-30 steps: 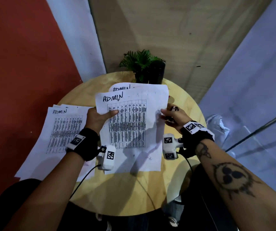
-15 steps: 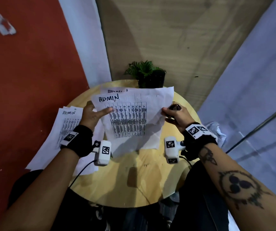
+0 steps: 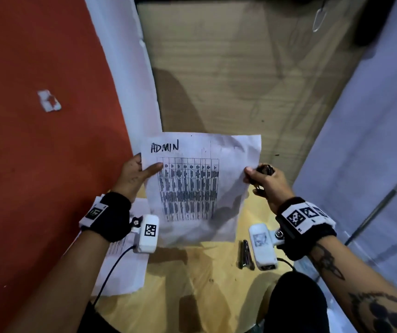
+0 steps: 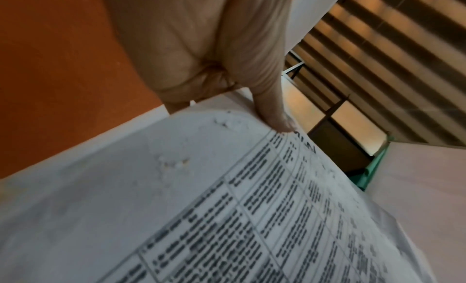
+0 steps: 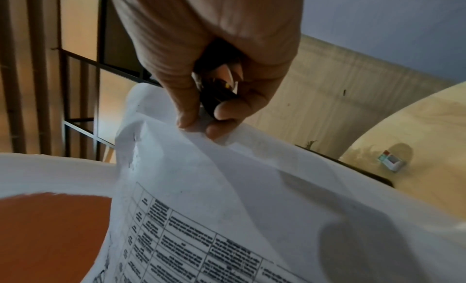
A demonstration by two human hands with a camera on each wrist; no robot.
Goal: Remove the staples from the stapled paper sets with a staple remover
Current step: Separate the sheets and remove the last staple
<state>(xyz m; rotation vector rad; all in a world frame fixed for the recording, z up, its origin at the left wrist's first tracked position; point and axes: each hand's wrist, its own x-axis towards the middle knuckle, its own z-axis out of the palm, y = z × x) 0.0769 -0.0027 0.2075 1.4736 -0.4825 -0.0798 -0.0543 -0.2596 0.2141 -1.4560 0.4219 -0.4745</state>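
Both forearms reach up from lower frame corners, black wristbands on each; left hand [image 3: 136,175] at centre-left pinches with thumb laid flat across and fingers behind, right hand [image 3: 266,182] at centre-right curled, thumb and fingertips [image 5: 214,130] pinching.

Both hands lift the ADMIN sheet [image 3: 200,186] — left hand [image 3: 136,175] pinching its left edge, right hand [image 3: 268,182] its right edge, gripping a dark tool.

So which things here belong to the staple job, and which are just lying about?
In use:
- held paper set, left hand pinching one edge
- staple remover in right hand
- paper pile

Lying about:
- metal tool
- table
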